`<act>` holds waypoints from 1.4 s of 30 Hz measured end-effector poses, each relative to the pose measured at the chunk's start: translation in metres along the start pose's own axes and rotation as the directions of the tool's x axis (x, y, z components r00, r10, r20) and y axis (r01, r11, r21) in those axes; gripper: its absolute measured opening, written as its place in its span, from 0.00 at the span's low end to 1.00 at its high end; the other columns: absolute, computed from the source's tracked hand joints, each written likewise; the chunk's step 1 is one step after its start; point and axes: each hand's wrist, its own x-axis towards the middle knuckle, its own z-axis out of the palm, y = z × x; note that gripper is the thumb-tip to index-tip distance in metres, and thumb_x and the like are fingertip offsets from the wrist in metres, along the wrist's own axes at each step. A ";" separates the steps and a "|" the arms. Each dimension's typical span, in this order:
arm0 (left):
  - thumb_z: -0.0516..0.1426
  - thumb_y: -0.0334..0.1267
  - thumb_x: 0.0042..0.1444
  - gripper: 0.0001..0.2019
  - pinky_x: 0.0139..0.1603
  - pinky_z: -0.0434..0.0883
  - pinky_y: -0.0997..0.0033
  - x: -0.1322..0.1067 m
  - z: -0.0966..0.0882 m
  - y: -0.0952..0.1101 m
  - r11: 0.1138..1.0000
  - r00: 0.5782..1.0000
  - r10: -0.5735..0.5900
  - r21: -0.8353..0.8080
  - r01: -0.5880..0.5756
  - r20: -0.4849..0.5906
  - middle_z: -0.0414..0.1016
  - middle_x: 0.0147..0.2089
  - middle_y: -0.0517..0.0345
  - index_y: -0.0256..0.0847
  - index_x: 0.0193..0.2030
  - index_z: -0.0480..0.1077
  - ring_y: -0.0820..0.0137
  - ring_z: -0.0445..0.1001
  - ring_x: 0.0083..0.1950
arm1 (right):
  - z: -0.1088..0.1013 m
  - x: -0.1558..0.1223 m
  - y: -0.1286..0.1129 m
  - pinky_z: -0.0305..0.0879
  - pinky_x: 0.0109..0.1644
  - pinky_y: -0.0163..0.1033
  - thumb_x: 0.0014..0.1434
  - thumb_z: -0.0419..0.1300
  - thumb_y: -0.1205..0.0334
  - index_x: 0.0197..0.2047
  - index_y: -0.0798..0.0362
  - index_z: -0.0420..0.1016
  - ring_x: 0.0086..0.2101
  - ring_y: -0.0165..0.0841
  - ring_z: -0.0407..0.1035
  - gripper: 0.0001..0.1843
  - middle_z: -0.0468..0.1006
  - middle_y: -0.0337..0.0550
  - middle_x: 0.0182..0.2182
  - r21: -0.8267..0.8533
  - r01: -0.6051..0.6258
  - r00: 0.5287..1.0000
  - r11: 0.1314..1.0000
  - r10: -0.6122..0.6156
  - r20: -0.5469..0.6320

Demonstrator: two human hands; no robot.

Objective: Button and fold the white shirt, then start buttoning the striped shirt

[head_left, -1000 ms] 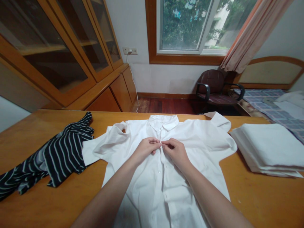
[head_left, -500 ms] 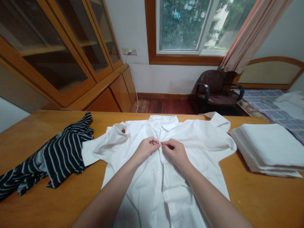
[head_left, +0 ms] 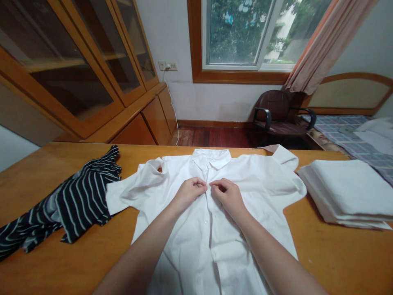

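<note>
A white short-sleeved shirt [head_left: 258, 184] lies front up on the wooden table [head_left: 46, 172], collar towards the window. My left hand [head_left: 188, 191] and my right hand [head_left: 229, 196] meet on its button placket just below the collar. Both hands are closed in a pinch on the placket's two edges, fingertips almost touching. Several buttons run down the placket towards me.
A black and white striped garment [head_left: 73, 196] lies crumpled at the left of the table. A stack of folded white cloth [head_left: 346, 190] sits at the right. Beyond the table stand a dark armchair [head_left: 278, 114], wooden cabinets [head_left: 92, 73] and a bed [head_left: 353, 127].
Both hands have crept slightly up the placket towards the collar. The shirt and the other cloths lie as before.
</note>
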 end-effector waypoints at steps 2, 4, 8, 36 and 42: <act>0.65 0.40 0.43 0.12 0.22 0.55 0.78 0.000 0.000 0.000 1.000 1.000 -0.005 0.004 0.005 -0.002 0.66 0.23 0.66 0.36 0.33 0.72 0.80 0.58 0.20 | 0.000 0.000 -0.001 0.64 0.33 0.34 0.53 0.58 0.66 0.33 0.52 0.81 0.28 0.31 0.69 0.09 0.78 0.39 0.27 -0.005 -0.012 1.000 1.000 0.012 -0.001; 0.65 0.40 0.43 0.12 0.22 0.55 0.78 0.001 0.000 0.000 1.000 1.000 -0.006 0.010 0.006 -0.005 0.66 0.23 0.66 0.36 0.33 0.72 0.80 0.58 0.20 | -0.001 0.000 -0.002 0.63 0.33 0.34 0.53 0.59 0.66 0.32 0.52 0.80 0.27 0.31 0.69 0.07 0.78 0.39 0.27 -0.009 -0.021 1.000 1.000 0.021 0.011; 0.64 0.40 0.42 0.12 0.22 0.54 0.78 0.001 0.000 0.000 1.000 1.000 -0.007 0.022 0.007 -0.004 0.65 0.22 0.67 0.36 0.33 0.72 0.80 0.58 0.20 | 0.000 0.000 -0.003 0.63 0.32 0.34 0.54 0.60 0.65 0.31 0.53 0.79 0.27 0.31 0.68 0.05 0.77 0.39 0.26 -0.017 -0.030 0.999 0.999 0.030 0.044; 0.60 0.39 0.50 0.07 0.30 0.61 0.75 0.000 0.001 -0.006 0.925 0.974 0.216 0.333 -0.183 -0.064 0.70 0.24 0.62 0.38 0.31 0.76 0.73 0.65 0.27 | 0.003 0.001 0.007 0.61 0.35 0.35 0.59 0.61 0.65 0.31 0.52 0.75 0.30 0.32 0.68 0.05 0.74 0.39 0.28 -0.136 0.053 0.995 0.989 -0.041 0.088; 0.58 0.40 0.54 0.08 0.32 0.62 0.75 0.003 -0.003 -0.010 0.843 0.947 0.321 0.457 -0.284 -0.005 0.71 0.27 0.62 0.38 0.32 0.77 0.73 0.65 0.29 | 0.003 0.001 0.009 0.61 0.35 0.35 0.60 0.60 0.64 0.31 0.52 0.75 0.30 0.32 0.68 0.05 0.75 0.40 0.28 -0.129 0.047 0.996 0.990 -0.036 0.086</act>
